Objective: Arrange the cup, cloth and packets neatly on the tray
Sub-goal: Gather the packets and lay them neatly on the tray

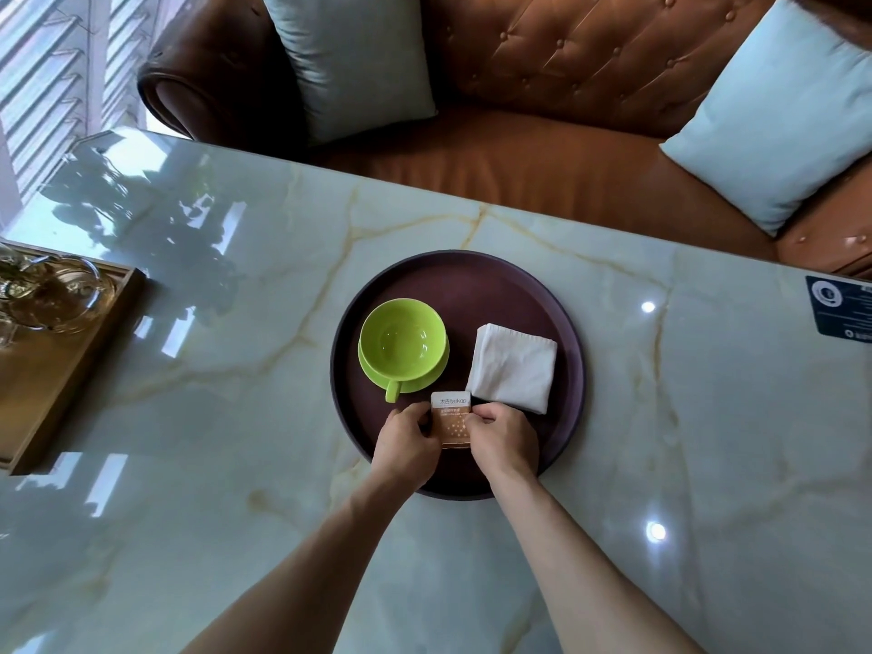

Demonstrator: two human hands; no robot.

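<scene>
left hand (406,440) + right hand (501,434): both pinching packets (451,417) | over tray (509,280)

Both bare forearms are reaching forward, the left hand (409,439) and right hand (504,434) pinching the packets (453,420) between them.

We see a glossy pale marble table (236,464) with yellowish veins, strong window glare and ceiling light spots on it. Directly on it, mid-frame: a round dark purple tray (500,295), sitting flat, near edge partly covered by arms. At the left edge we have a wooden tray (71,375), rectangular, cut off by the frame, well apart from the round one. On the right edge we note a dark blue card or sticker (842,306), flat on the surface; print too small to read. Rest of tabletop bare marble.
</scene>
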